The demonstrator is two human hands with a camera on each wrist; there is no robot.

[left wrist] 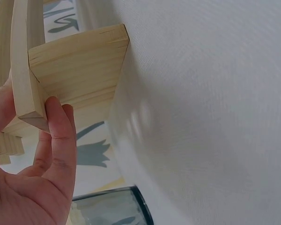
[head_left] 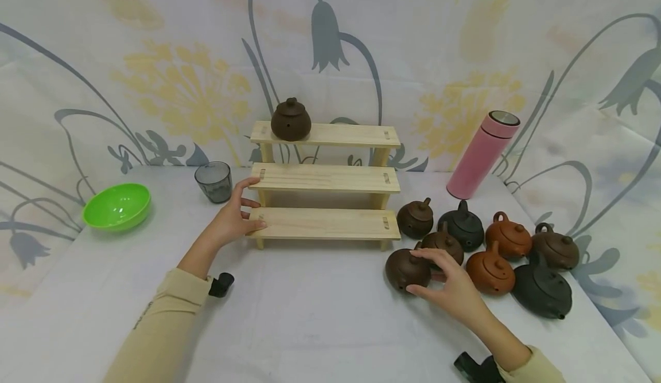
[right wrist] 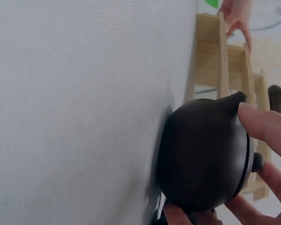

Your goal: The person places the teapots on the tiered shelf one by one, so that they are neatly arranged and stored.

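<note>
A three-tier wooden stand (head_left: 320, 222) stands mid-table. My left hand (head_left: 232, 217) grips its left side; in the left wrist view the thumb and fingers pinch the end of a shelf board (left wrist: 25, 89). At the stand's front right, my right hand (head_left: 451, 288) holds a dark brown teapot (head_left: 404, 271). Close up in the right wrist view, the thumb lies by the spout of this round teapot (right wrist: 201, 150), with the other fingers around its lid and far side. Another dark brown teapot (head_left: 291, 120) sits at the left end of the top shelf.
Several brown, black and orange teapots (head_left: 508, 237) cluster right of the stand, close behind the right hand. A pink thermos (head_left: 480, 159) stands behind them. Left of the stand are a grey glass cup (head_left: 214, 183) and a bright green bowl (head_left: 117, 208). Patterned cloth hangs behind.
</note>
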